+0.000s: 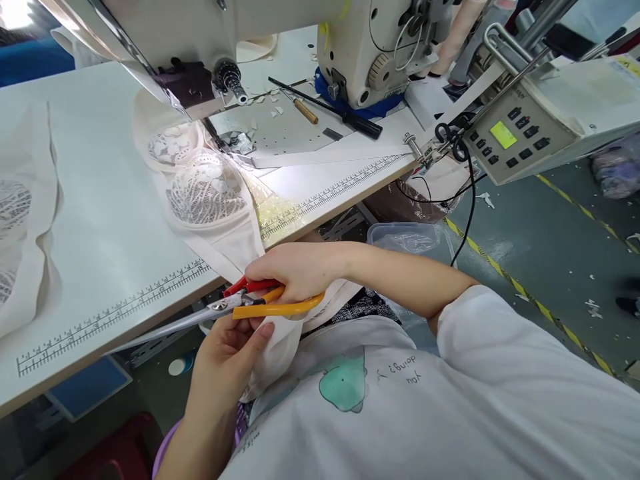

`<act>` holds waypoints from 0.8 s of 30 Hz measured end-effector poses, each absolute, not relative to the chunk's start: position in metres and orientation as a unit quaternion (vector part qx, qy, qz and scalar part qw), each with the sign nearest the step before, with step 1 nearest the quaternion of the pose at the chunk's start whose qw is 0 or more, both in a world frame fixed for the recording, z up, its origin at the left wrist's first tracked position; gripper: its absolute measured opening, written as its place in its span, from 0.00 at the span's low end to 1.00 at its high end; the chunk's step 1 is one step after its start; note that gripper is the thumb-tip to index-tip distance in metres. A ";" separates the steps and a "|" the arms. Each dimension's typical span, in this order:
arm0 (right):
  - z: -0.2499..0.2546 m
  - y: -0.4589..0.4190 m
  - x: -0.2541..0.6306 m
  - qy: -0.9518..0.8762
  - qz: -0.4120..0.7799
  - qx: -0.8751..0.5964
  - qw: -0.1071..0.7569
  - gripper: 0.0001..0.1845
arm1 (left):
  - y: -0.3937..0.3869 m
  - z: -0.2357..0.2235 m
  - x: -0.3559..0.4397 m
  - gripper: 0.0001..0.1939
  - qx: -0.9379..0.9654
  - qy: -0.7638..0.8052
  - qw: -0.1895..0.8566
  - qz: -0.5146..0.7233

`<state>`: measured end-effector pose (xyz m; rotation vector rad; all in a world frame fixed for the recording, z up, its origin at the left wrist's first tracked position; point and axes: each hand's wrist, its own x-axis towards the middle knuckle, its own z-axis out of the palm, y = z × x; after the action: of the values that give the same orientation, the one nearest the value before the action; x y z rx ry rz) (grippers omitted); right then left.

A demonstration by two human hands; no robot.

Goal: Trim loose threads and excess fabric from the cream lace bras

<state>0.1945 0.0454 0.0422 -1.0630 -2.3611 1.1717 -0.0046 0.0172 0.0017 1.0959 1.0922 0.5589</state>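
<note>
My right hand (295, 270) is closed around the handles of long scissors (277, 308), which are yellow-orange. Red handle-like parts show beside them under the fingers; whether these belong to the same scissors I cannot tell. The silver blades point left along the table's front edge. Just below, my left hand (225, 363) pinches white fabric between thumb and curled fingers. That fabric hangs over my lap and seems to run up to a white lace bra (213, 193), which lies on the table under the sewing machine head (200, 73). My fingers hide part of the cloth.
On the white sewing table (100, 220), a screwdriver (360, 123) and a wooden-handled awl (305, 111) lie behind the machine's needle area. Another lace piece (20, 220) rests at left. A control box (530, 127) juts out at right, above a plastic bin (405, 237).
</note>
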 end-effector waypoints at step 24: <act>0.004 -0.047 0.212 -0.730 0.484 -0.478 0.062 0.24 | 0.002 0.005 -0.008 0.11 0.490 0.574 0.581 0.304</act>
<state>0.2119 -0.0474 0.0043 -1.4446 -2.2075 1.4633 -0.0079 0.0025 0.0050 1.1458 1.3416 0.7108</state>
